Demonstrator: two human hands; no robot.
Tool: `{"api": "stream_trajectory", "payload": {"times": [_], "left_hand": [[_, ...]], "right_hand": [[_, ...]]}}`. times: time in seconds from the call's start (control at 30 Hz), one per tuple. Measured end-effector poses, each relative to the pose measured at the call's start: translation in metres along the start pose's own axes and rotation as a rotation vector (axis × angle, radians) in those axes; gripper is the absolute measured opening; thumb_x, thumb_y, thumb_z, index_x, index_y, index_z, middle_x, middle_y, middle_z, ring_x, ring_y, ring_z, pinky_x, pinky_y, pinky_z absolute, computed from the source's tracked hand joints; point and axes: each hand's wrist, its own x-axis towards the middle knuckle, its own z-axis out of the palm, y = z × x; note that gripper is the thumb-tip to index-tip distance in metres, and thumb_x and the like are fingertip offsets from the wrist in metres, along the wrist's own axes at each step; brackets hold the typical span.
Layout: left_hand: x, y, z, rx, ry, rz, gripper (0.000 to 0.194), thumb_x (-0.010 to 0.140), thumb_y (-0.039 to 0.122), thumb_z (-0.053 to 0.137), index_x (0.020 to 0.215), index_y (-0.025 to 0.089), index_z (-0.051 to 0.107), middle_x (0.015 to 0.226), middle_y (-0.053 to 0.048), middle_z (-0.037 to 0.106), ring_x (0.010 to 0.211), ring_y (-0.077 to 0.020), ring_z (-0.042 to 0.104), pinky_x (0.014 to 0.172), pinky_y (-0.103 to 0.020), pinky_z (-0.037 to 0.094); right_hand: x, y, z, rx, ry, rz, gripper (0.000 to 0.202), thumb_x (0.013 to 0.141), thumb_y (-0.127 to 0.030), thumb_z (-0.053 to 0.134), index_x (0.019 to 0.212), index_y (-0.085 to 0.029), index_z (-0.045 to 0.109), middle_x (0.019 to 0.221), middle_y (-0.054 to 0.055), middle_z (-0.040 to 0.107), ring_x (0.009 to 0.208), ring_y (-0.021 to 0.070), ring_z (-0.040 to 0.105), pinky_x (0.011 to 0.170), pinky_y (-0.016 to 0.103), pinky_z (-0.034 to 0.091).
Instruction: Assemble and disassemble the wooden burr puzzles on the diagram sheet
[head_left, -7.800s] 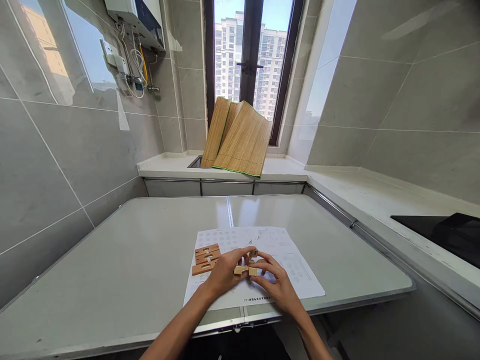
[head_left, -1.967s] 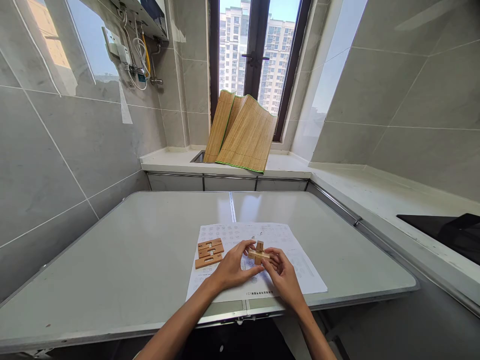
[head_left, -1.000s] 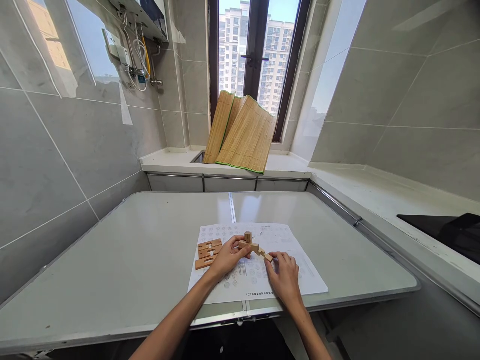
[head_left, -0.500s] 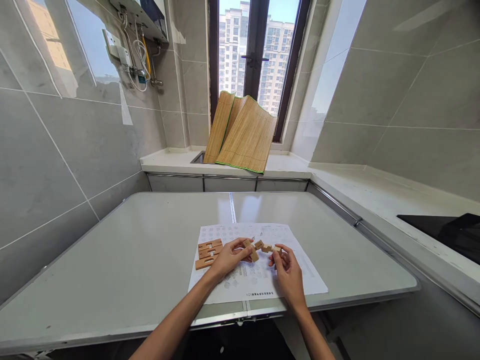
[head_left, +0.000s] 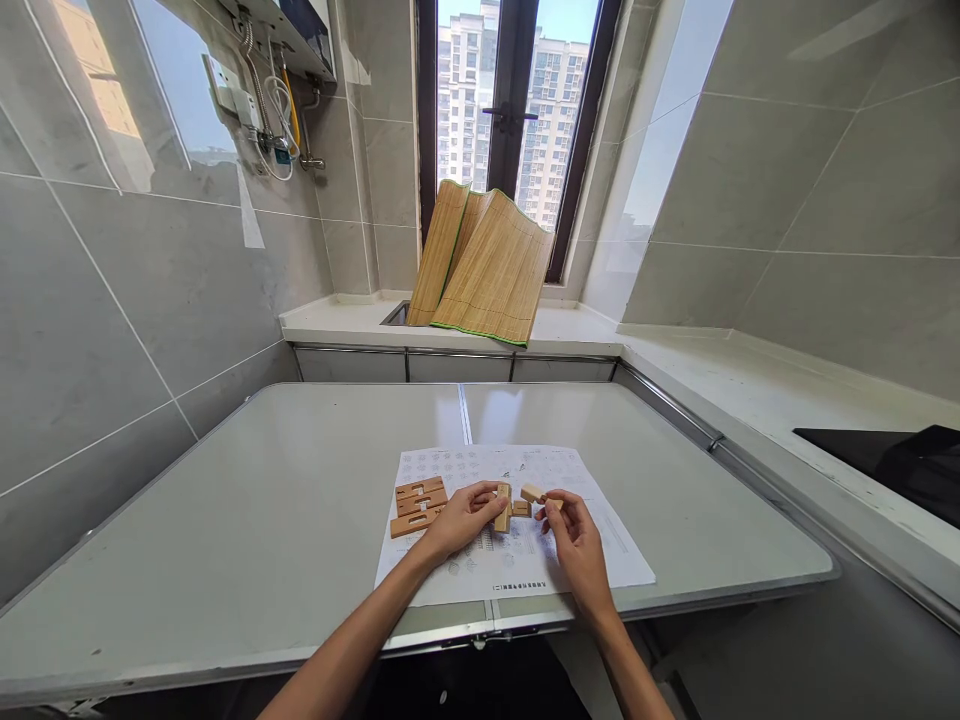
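My left hand point(head_left: 463, 518) is closed on a couple of pale notched wooden puzzle pieces point(head_left: 502, 512), which stand roughly upright at its fingertips. A short pale block point(head_left: 521, 509) juts out from their right side. Between thumb and fingers, my right hand point(head_left: 577, 530) pinches another pale wooden puzzle piece point(head_left: 533, 494), tilted and close to the left hand's pieces; whether they touch is too small to tell. Left of my hands, several reddish-brown slotted wooden pieces point(head_left: 417, 523) lie in a row on a printed sheet point(head_left: 600, 550). My fingers partly hide the pale pieces.
The sheet rests on a folding white table point(head_left: 262, 540) with a centre seam. Beyond it runs a white counter point(head_left: 345, 318), where a folded bamboo mat point(head_left: 495, 265) leans at the window. A black hob-like object point(head_left: 885, 465) sits on the right counter.
The pale pieces have shifted between my hands: the left hand's pieces now stand more upright, and the right hand's piece has turned. The slotted brown pieces stay put.
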Motion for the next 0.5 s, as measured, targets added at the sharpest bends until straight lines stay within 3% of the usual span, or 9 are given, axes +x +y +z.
{"api": "stream_trajectory", "payload": {"times": [0.13, 0.27, 0.4, 0.5], "left_hand": [[-0.001, 0.002, 0.002, -0.027, -0.042, 0.016, 0.056, 0.087, 0.058, 0.068, 0.128, 0.019, 0.065, 0.114, -0.01, 0.076, 0.096, -0.0259, 0.073, 0.088, -0.038, 0.057], [-0.003, 0.007, 0.002, -0.002, -0.072, 0.022, 0.056, 0.089, 0.058, 0.064, 0.132, 0.022, 0.065, 0.111, -0.008, 0.076, 0.08, -0.0214, 0.074, 0.082, -0.036, 0.058], [-0.004, 0.004, 0.001, 0.028, -0.06, 0.036, 0.057, 0.091, 0.058, 0.061, 0.136, 0.022, 0.062, 0.11, -0.008, 0.075, 0.088, -0.0234, 0.073, 0.081, -0.035, 0.057], [-0.004, -0.003, 0.0, 0.061, -0.045, 0.053, 0.055, 0.092, 0.056, 0.061, 0.136, 0.022, 0.062, 0.105, -0.008, 0.076, 0.095, -0.0244, 0.071, 0.082, -0.035, 0.056]], "right_hand": [[0.0, 0.0, -0.002, 0.018, -0.053, 0.003, 0.038, 0.091, -0.058, 0.064, 0.108, -0.024, 0.064, 0.087, 0.003, 0.07, 0.078, 0.0212, 0.063, 0.081, 0.035, 0.052], [0.0, -0.002, -0.003, 0.098, -0.086, 0.048, 0.048, 0.088, -0.056, 0.068, 0.124, -0.024, 0.062, 0.112, 0.009, 0.071, 0.089, 0.0243, 0.07, 0.092, 0.043, 0.054], [0.003, -0.001, -0.009, 0.265, -0.123, 0.141, 0.054, 0.086, -0.054, 0.071, 0.132, -0.027, 0.06, 0.127, 0.01, 0.068, 0.108, 0.0296, 0.071, 0.097, 0.046, 0.056], [0.007, -0.001, -0.018, 0.351, -0.145, 0.207, 0.049, 0.085, -0.053, 0.073, 0.125, -0.026, 0.066, 0.128, 0.01, 0.07, 0.116, 0.0307, 0.069, 0.102, 0.046, 0.056]]}}
